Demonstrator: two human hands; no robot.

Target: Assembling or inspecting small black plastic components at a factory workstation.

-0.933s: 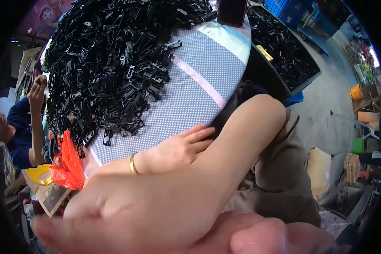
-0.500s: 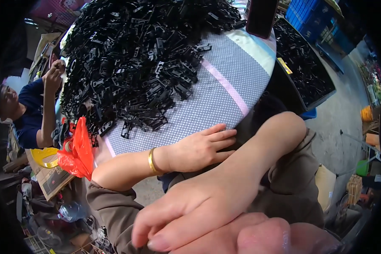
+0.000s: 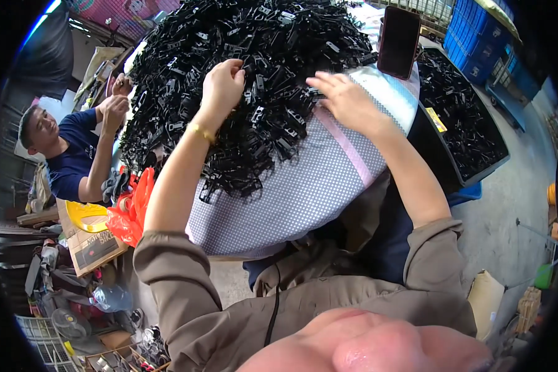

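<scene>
Black clips [image 3: 266, 87] are left heaped toward table's [image 3: 273, 214] far-left edge, similar parts [image 3: 462, 111] already in black bin [image 3: 434, 152] off right edge; left hand [image 3: 222, 88] half-curled, hold can't be told, right hand [image 3: 350, 102] spread, seemingly empty.

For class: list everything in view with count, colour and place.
Table: one, dotted grey, centre
Parts: countless, black, heaped on table
Phone: one, dark, table's far right
Bin: one, black, right of table
Crates: at least two, blue, stacked far right
Bag: one, red, table's left edge
Cardboard: one, brown, left
Ring: one, yellow, on cardboard
Bottle: one, clear, lower left
Sack: one, cream, lower right
Clutter: uncountable, mixed colours, lower left
Co-worker: one, navy-clad, left
Bracelet: one, gold, left wrist
Sleeves: two, brown, elbows
Left hand: one, bare, over parts
Right hand: one, bare, parts' right edge
</scene>
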